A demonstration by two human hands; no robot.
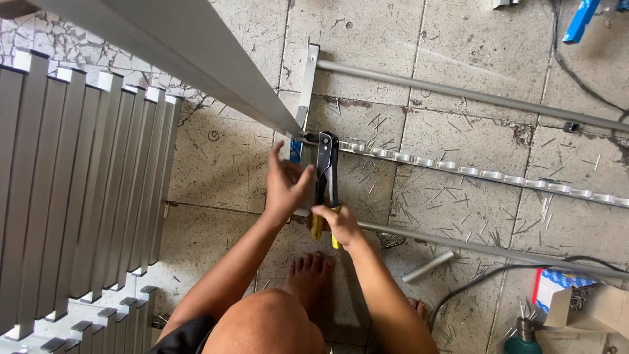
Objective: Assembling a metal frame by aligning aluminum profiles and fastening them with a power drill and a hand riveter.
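Note:
A black hand riveter with yellow handle tips [325,177] stands nose-up against the end of a long grey metal slat [196,52] where it meets a slotted metal rail [485,174]. My right hand [337,223] grips the riveter's yellow handle ends. My left hand [285,183] is spread open, its palm pressed against the left handle. A small blue piece [295,151] sits just behind my left hand. My bare foot [308,275] rests on the floor below the tool.
A stack of grey slats [78,177] lies at left. Metal tubes [458,92] cross the tiled floor, which is strewn with spent rivet pins. A short tube piece [428,267], a cable, an open box of rivets [563,295] and a green tool [523,337] lie at right.

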